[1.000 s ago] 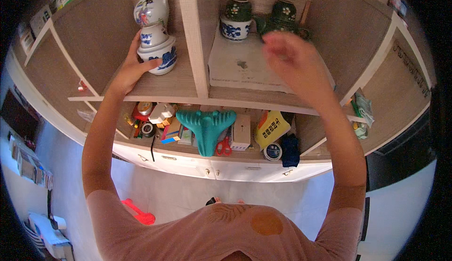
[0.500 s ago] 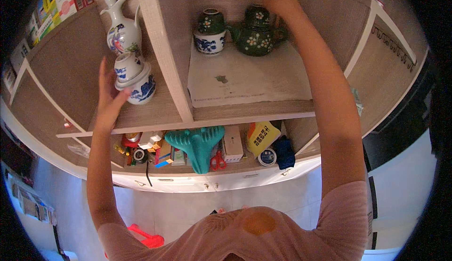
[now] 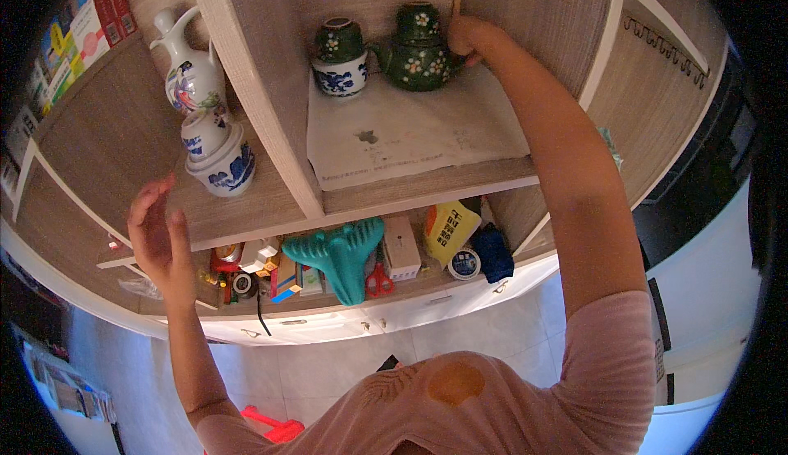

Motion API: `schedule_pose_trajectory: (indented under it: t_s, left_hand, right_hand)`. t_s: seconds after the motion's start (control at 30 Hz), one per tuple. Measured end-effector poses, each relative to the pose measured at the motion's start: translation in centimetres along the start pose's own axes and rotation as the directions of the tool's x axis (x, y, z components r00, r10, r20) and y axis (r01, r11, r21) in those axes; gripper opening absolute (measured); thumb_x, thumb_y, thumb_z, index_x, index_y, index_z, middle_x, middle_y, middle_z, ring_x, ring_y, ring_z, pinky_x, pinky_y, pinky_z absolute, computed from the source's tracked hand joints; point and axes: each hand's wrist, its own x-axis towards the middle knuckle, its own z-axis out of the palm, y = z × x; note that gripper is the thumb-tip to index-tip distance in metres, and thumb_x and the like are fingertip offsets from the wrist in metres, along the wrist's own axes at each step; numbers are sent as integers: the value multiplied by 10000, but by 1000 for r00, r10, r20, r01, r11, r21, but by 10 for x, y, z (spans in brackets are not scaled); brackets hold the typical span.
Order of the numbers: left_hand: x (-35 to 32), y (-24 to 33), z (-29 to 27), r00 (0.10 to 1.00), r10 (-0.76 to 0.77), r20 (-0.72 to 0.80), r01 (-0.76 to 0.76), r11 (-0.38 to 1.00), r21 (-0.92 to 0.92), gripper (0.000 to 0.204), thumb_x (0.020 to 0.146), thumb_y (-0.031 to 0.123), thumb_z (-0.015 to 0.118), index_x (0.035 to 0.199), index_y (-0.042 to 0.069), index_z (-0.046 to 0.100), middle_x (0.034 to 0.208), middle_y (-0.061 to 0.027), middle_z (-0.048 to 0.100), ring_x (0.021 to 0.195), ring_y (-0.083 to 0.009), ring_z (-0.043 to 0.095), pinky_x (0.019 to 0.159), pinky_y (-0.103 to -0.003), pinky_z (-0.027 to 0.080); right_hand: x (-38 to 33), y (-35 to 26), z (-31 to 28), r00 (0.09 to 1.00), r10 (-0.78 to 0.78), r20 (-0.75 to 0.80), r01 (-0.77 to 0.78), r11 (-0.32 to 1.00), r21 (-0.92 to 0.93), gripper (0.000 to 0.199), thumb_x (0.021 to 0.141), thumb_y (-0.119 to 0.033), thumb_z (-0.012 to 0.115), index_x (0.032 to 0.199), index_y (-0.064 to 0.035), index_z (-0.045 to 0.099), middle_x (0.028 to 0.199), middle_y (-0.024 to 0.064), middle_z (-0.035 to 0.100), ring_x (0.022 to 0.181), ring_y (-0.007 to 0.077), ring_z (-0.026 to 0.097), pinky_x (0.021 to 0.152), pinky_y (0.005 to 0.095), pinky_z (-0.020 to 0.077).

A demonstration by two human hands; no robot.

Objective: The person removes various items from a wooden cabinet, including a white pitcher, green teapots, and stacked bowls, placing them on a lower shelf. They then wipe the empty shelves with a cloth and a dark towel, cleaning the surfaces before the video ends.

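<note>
We have our right hand point(image 3: 476, 41) up in the right compartment, at the right side of the green teapot point(image 3: 417, 68), with its fingers bent in where the handle would be; the hand covers that spot, so we cannot tell whether it pinches the handle or only touches it. The teapot, dotted with pale flowers, stands upright near the back of the compartment on a pale sheet point(image 3: 410, 139), and 1 green cup point(image 3: 417, 20) sits on top of it. Just left of the teapot, another cup of the same green rests on a blue and white bowl point(image 3: 340, 76). Our left hand point(image 3: 164, 246) is spread and holds nothing, its fingers pointing up and its thumb apart, in front of the left compartment. It is near the 2 stacked bowls point(image 3: 223, 168) there but not touching them, and the upper of the 2 is turned over. Behind them stands a white ewer point(image 3: 194, 84) with a thin curved handle. A pale divider point(image 3: 256, 86) separates the compartments. On the shelf below, we see a teal tool point(image 3: 341, 256), red scissors point(image 3: 378, 281), a pale box point(image 3: 401, 246), a yellow packet point(image 3: 450, 233), a round tin point(image 3: 464, 264) and a dark blue cloth point(image 3: 494, 256).
</note>
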Motion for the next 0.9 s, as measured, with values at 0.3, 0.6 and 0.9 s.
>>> schedule_pose_trajectory:
  t_s: [0.3,0.6,0.9]
  left_hand:
    - [-20,36,-20,998,-25,65,14,985,172,279,804,-48,491,1074,17,462,1121,-165,474,1074,-273,485,948,-396,345]
    - [-19,60,3,983,101,153,-136,961,240,142,765,-57,515,886,16,519,1018,-166,538,977,-276,528,847,-375,400]
    - [-33,83,-3,962,92,257,-176,929,327,139,686,-95,512,761,16,551,979,-163,557,919,-282,553,780,-359,443]
  right_hand:
    - [-118,-57,-52,978,32,208,-83,968,238,211,824,-144,523,772,51,584,791,159,633,587,232,624,504,336,525]
    - [-49,0,7,971,124,202,-220,787,576,247,807,-207,569,949,-5,556,966,102,560,835,226,565,599,354,540]
    - [-140,-53,5,968,93,233,-241,94,966,278,767,-287,633,903,-64,536,834,35,477,730,161,475,566,283,494]
